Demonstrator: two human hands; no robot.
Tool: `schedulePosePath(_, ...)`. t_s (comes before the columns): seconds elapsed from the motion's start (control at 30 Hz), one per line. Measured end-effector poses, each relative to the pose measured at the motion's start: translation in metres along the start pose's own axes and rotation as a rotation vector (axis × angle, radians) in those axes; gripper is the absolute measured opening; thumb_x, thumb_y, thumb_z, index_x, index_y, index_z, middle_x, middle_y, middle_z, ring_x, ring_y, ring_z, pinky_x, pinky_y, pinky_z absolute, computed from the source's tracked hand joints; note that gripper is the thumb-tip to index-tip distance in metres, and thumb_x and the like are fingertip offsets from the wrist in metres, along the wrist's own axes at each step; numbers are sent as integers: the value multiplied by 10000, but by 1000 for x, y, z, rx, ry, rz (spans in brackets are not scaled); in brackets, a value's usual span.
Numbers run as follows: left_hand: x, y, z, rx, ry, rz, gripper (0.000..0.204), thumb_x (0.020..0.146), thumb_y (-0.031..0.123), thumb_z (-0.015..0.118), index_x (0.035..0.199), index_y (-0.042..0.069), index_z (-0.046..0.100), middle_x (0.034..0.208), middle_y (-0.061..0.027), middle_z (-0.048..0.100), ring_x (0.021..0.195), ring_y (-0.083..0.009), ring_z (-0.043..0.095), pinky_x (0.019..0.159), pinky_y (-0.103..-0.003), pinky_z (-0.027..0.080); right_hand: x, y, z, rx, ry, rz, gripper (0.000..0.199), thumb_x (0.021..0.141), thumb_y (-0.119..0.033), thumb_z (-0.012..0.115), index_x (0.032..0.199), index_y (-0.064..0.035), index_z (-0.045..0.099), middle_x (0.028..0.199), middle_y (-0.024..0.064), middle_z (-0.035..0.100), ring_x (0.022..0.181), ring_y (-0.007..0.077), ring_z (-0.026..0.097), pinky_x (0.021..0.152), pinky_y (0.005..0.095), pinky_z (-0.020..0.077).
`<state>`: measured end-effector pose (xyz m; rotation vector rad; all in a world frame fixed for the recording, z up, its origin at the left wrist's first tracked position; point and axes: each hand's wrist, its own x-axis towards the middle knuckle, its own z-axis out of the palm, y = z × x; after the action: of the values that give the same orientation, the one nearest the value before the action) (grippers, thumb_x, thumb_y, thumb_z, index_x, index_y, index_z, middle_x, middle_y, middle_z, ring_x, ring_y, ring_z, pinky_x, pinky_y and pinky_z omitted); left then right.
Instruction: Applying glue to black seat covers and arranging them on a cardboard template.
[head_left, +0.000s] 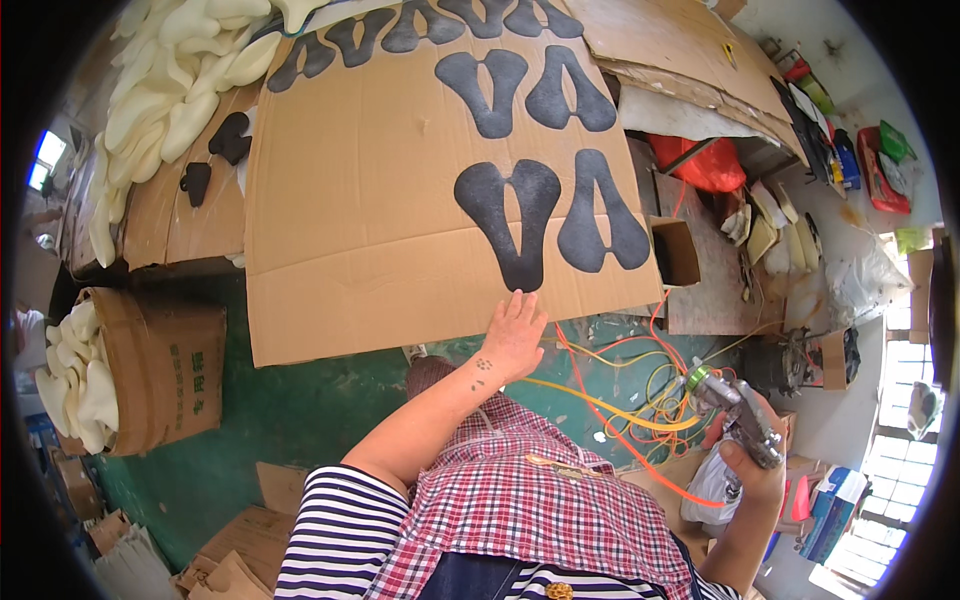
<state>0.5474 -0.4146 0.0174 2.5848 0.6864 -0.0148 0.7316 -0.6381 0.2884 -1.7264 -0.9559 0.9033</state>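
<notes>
My left hand (pixel 515 335) reaches forward with its fingers stretched out. Its fingertips touch the narrow near end of a black saddle-shaped pad (pixel 533 235), which has a long slot down its middle. This pad lies on a large brown cardboard sheet (pixel 370 250). Beside it on the right lies a similar black pad (pixel 607 245), turned the other way round. Out to the right, my right hand (pixel 757 455) is wrapped round a metal spray gun (pixel 735 410) with a green ring, held above the floor and apart from the cardboard.
More black pads (pixel 490 85) lie in rows farther back. Cream foam pieces (pixel 190 90) are heaped at the far left; others fill a cardboard box (pixel 165 370). Orange and yellow hoses (pixel 640 420) coil below the sheet's right edge. A small open box (pixel 675 250) stands beside it.
</notes>
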Motion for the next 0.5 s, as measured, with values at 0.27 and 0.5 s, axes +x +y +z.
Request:
schedulePosePath(0.27, -9, -12, -1, -80, 101, 67, 504, 803, 264, 655, 1235, 27, 548, 1400, -199, 408, 1340, -393, 329, 1072, -498, 320, 4, -2, 1, -19, -32, 23, 667, 769, -173, 761, 1325, 46, 463, 824, 96, 636, 728, 148, 601, 670, 284, 483)
schedulePosePath(0.5, -68, -63, -11, -398, 27, -296, 241, 821, 262, 602, 893, 39, 656, 940, -180, 653, 887, -369, 616, 758, -451, 491, 5, -4, 0, 18, -75, -10, 644, 767, -119, 758, 1327, 28, 477, 839, 86, 643, 770, 149, 615, 712, 292, 497)
